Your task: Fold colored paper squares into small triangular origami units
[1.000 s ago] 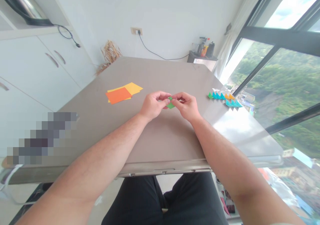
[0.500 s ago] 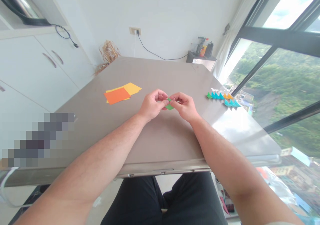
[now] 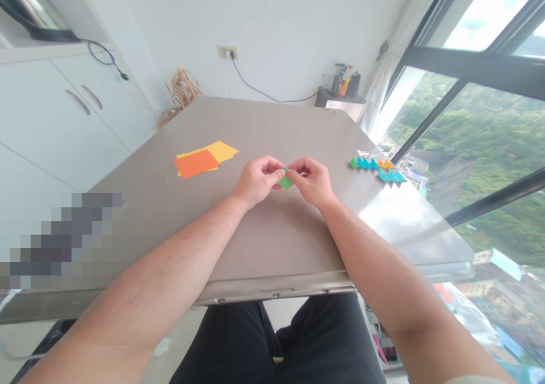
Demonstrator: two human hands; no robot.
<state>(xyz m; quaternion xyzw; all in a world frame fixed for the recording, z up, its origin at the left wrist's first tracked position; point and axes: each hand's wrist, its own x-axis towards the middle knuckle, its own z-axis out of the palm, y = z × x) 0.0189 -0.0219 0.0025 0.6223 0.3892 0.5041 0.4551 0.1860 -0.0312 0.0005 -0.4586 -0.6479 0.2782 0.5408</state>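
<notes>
Pinching with left hand (image 3: 256, 182) and right hand (image 3: 314, 183), thumbs pressed toward bent fingers, both nearly closed. Gripped between the fingertips of both: small green folded paper (image 3: 285, 183), partly covered by thumbs, with a pointed lower part exposed. Located over the middle of grey-brown smooth bench (image 3: 272, 242); contact between paper and surface cannot be told. Observed on bench to the left, well apart from left hand: flat orange paper sheet (image 3: 196, 163), overlapping yellow paper sheets (image 3: 223, 150). Observed on bench to the right, well apart from right hand: pointed folded-paper pieces in green (image 3: 353, 163), blue (image 3: 367, 163) and orange (image 3: 385, 165), lined up in a row, with light-blue folded-paper pieces (image 3: 392, 176) just beside, on the near side. Noted beyond the far edge: small dark cabinet (image 3: 338, 98) bearing bottles, against white wall (image 3: 281, 26).
</notes>
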